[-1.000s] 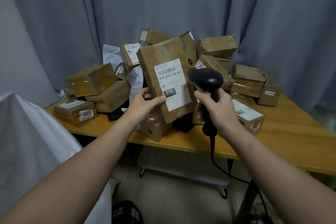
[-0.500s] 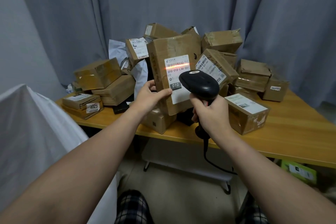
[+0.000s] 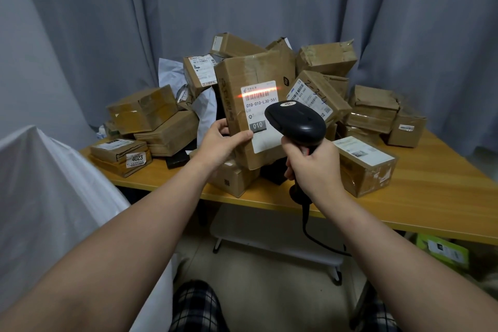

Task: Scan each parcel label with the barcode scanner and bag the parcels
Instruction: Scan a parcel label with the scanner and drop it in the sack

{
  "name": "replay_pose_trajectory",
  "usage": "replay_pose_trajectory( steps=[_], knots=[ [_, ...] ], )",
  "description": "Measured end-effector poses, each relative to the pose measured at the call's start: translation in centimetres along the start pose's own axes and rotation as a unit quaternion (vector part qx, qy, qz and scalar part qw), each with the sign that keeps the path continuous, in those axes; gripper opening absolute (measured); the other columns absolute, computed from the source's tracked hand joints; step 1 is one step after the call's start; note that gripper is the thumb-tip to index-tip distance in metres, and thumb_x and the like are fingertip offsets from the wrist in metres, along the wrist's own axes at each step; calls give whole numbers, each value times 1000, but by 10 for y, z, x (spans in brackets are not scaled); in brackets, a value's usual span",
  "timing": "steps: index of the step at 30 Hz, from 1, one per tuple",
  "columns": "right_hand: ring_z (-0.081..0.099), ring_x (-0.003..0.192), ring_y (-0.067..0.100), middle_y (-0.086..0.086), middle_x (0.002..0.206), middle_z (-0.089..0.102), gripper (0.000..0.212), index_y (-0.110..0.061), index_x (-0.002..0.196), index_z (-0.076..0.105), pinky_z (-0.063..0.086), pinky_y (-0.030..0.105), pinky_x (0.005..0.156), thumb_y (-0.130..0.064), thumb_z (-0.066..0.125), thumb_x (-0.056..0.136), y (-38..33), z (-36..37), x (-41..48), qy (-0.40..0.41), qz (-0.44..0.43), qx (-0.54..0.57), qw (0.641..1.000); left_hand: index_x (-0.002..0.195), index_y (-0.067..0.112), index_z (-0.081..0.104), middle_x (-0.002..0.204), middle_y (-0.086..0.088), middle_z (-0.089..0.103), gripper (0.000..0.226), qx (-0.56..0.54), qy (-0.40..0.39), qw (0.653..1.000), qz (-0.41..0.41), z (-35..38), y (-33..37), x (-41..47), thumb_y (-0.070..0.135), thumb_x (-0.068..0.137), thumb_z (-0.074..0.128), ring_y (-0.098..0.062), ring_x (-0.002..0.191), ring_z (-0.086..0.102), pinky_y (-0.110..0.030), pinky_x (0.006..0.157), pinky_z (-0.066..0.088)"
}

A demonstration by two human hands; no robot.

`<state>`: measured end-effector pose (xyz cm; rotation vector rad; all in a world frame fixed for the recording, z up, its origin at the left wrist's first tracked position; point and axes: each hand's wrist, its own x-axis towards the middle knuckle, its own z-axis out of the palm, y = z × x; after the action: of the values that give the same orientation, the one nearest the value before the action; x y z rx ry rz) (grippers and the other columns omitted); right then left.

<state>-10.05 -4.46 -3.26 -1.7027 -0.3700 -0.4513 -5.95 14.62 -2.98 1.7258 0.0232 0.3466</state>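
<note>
My left hand [image 3: 221, 140] grips the lower left edge of a tall brown cardboard parcel [image 3: 256, 73], held upright above the table. Its white label [image 3: 260, 113] reads 010-010-L30-551, and a red scan line lies across the barcode at the label's top. My right hand [image 3: 314, 167] grips the handle of a black corded barcode scanner [image 3: 296, 122], whose head points at the label and hides its lower right corner. A white bag [image 3: 48, 197] stands at the left, its opening not visible.
Several brown parcels are piled on the wooden table [image 3: 431, 197], among them one marked 4023 [image 3: 121, 155] at the left and a labelled box [image 3: 363, 164] beside my right hand. Grey curtains hang behind. The scanner cable drops below the table edge. A green box [image 3: 442, 250] lies underneath.
The parcel has been turned more upright and squared to the scanner. The scanner head swung toward the label and a red scan line came on across the barcode, where it stays now.
</note>
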Motion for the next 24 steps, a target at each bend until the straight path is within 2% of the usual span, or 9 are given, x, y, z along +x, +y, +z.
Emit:
replay_pose_trajectory(
  steps=[5, 11, 17, 20, 21, 24],
  knots=[
    [61, 47, 13, 4, 55, 58, 24, -5, 71, 60, 51, 27, 51, -19, 64, 90, 1, -1, -2, -4, -6, -10, 1000, 131, 18, 46, 117, 1, 64, 62, 7, 5, 1000, -6, -2, -1, 2, 29, 79, 77, -13, 107, 63, -29, 91, 52],
    [59, 45, 12, 20, 59, 58, 33, 11, 73, 58, 49, 22, 48, -17, 65, 90, 1, -2, -3, 2, -13, 1, 1000, 134, 16, 47, 118, 0, 64, 67, 17, 6, 1000, -13, -4, -1, 4, 31, 77, 79, -15, 108, 63, -35, 95, 52],
    [59, 45, 10, 14, 56, 58, 29, 8, 73, 60, 50, 22, 49, -16, 64, 89, 0, -4, -7, -1, -11, -6, 1000, 128, 14, 52, 113, 0, 68, 64, -1, -3, 999, -37, 0, -3, -1, 36, 75, 79, -13, 102, 67, -30, 88, 55],
    [59, 45, 12, 15, 56, 59, 32, 7, 72, 59, 51, 26, 51, -18, 64, 90, 0, -3, -5, -5, -3, -17, 1000, 122, 14, 56, 106, -3, 71, 50, -18, -5, 998, -56, 3, -4, -9, 35, 81, 75, -14, 95, 70, -23, 73, 56],
    [60, 45, 13, 14, 56, 58, 30, 4, 72, 59, 52, 29, 52, -19, 64, 90, 0, -3, -3, -10, 6, -18, 1000, 120, 13, 56, 105, -4, 71, 46, -23, -4, 998, -63, 4, -4, -12, 34, 82, 74, -15, 95, 70, -23, 73, 56],
    [63, 48, 16, 6, 57, 60, 21, -7, 77, 62, 55, 34, 55, -24, 64, 90, -4, 1, 3, -35, 25, -24, 999, 118, 13, 56, 108, -6, 70, 44, -38, 2, 996, -79, 2, -5, -16, 34, 82, 73, -18, 99, 68, -33, 88, 55]
  ],
)
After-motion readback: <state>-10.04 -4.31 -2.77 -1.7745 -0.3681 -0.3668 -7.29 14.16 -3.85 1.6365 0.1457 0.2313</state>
